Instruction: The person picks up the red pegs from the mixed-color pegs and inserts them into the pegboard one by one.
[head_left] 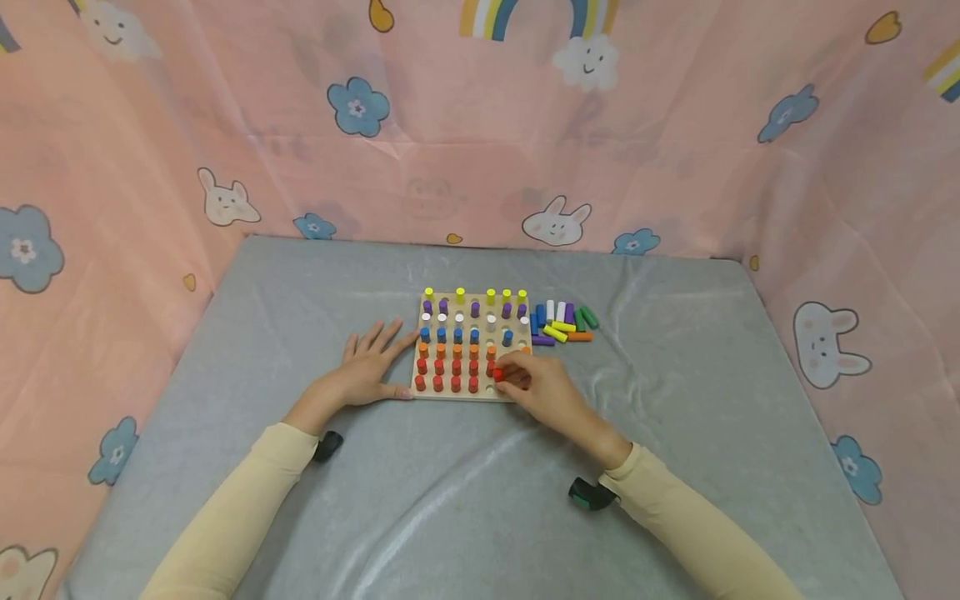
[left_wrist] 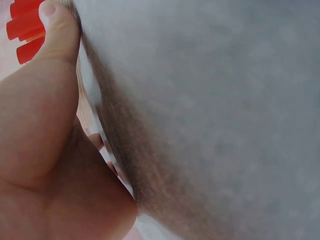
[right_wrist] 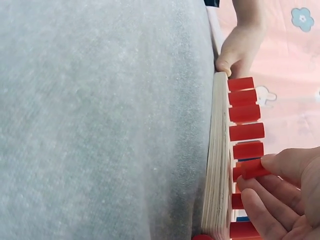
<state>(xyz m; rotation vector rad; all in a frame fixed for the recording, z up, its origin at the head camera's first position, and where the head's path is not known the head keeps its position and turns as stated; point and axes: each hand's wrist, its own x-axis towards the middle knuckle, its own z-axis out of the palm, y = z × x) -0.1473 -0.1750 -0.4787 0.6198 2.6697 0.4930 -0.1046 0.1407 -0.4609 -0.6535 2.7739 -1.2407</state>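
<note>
A wooden pegboard carries rows of coloured pegs: yellow at the back, then purple, white, blue and orange, with red in front. My left hand lies at the board's left side with fingers spread; its thumb rests at the front left corner. Between thumb and fingers, my right hand pinches a red peg over the front right part of the board. That peg is tilted, close to the standing red pegs. The right hand covers part of the board's front right corner in the head view.
Loose pegs lie right of the board, among them green, orange and yellow ones. Grey cloth covers the table. A pink printed curtain stands around its back and sides.
</note>
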